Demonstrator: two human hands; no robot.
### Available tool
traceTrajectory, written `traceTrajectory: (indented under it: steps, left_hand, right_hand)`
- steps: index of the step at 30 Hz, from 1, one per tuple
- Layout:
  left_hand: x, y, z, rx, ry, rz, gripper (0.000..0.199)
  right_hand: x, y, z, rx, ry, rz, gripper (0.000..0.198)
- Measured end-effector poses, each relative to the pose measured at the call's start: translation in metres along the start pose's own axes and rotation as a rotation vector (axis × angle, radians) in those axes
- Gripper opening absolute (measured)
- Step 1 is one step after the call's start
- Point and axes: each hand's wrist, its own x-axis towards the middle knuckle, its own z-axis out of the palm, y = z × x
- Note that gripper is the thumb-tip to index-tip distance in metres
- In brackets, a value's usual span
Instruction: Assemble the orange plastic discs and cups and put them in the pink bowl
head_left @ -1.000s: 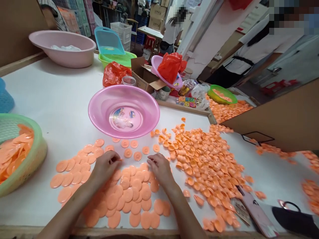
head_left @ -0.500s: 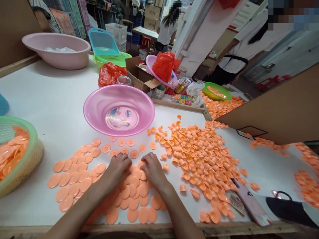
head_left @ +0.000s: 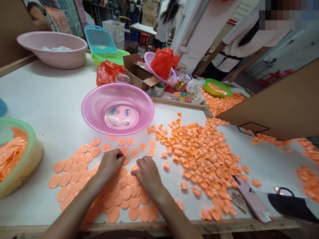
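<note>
Small orange toy saucers point(head_left: 74, 177) lie spread and overlapping on the white table, under and around both hands. My left hand point(head_left: 111, 162) is closed, its fingertips pinching the edge of one orange saucer point(head_left: 126, 160). To the right, my right hand point(head_left: 149, 174) has thumb and fingers closed about another saucer point(head_left: 135, 168) just above the pile. Beyond the fingers, several saucers point(head_left: 134, 152) lie apart, ring side up, before a pink oval basin point(head_left: 118, 129). A heap of small orange toy cups point(head_left: 201, 152) lies right of my right hand.
A green basket point(head_left: 35, 156) of orange pieces stands at the left. A phone point(head_left: 254, 199) and a black strapped item point(head_left: 286, 204) lie at the right. Behind are a pale pink tub point(head_left: 57, 59), a cardboard box point(head_left: 139, 74) and a cardboard panel point(head_left: 274, 99). People stand farther back.
My left hand has drawn slightly left and closed at a saucer. My right hand has come nearer to me, and one more saucer lies separately beyond it. The view has shifted slightly.
</note>
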Motion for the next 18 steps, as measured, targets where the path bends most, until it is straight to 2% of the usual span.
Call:
traceTrajectory:
  steps: [2,4,7,9,12,15,18]
  left_hand:
    - [-0.005,-0.001,0.0,-0.025,0.004,0.067,0.013]
    - [-0.01,-0.003,-0.001,0.026,0.022,0.253,0.016]
    - [-0.015,-0.008,-0.001,0.236,0.024,0.538,0.025]
    - [-0.016,-0.014,-0.002,0.332,0.004,0.64,0.029]
    - [-0.017,-0.027,-0.004,0.328,-0.003,0.668,0.027]
    - [-0.022,-0.035,-0.007,0.31,0.014,0.585,0.023]
    - [-0.029,-0.033,-0.009,0.347,-0.012,0.463,0.013]
  right_hand:
    - [0.001,-0.01,0.004,0.012,-0.005,0.069,0.014]
    - [0.003,-0.013,0.006,0.111,-0.009,0.139,0.017]
    - [0.008,-0.009,0.003,0.385,-0.043,0.253,0.016]
    - [0.012,-0.002,-0.001,0.558,-0.043,0.315,0.014]
    - [0.016,0.014,-0.008,0.579,0.101,0.294,0.009]
    - [0.012,0.027,-0.012,0.333,0.253,0.122,0.014]
    - [0.001,0.024,-0.011,0.171,0.201,0.023,0.016]
